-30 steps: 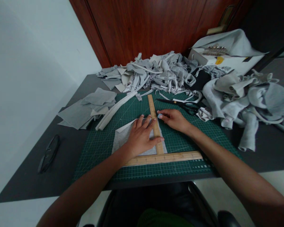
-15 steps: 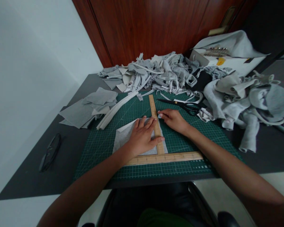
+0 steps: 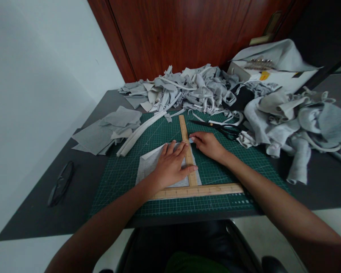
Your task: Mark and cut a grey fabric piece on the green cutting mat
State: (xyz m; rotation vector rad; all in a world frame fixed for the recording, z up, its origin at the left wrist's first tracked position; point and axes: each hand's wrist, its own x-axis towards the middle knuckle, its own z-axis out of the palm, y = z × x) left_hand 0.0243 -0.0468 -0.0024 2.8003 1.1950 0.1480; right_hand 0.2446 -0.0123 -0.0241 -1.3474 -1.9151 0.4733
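My left hand (image 3: 172,163) lies flat with its fingers spread, pressing on a grey fabric piece (image 3: 147,168) and on the upright arm of a wooden T-shaped ruler (image 3: 216,189). The ruler's crossbar runs along the near side of the cloth, and its upright arm lies over the cloth's right part. Just right of that arm, my right hand (image 3: 207,145) pinches a small pale-blue piece of tailor's chalk (image 3: 191,140) close to the ruler's edge. Part of the fabric is hidden under my left hand and the ruler.
Under the work lies a green cutting mat (image 3: 122,182). Black scissors (image 3: 218,128) rest beyond my right hand. Cut fabric pieces (image 3: 93,134) and eyeglasses (image 3: 61,184) are at left, scraps (image 3: 199,85) at the back, rolled cloth (image 3: 275,121) and a white box (image 3: 284,77) at right.
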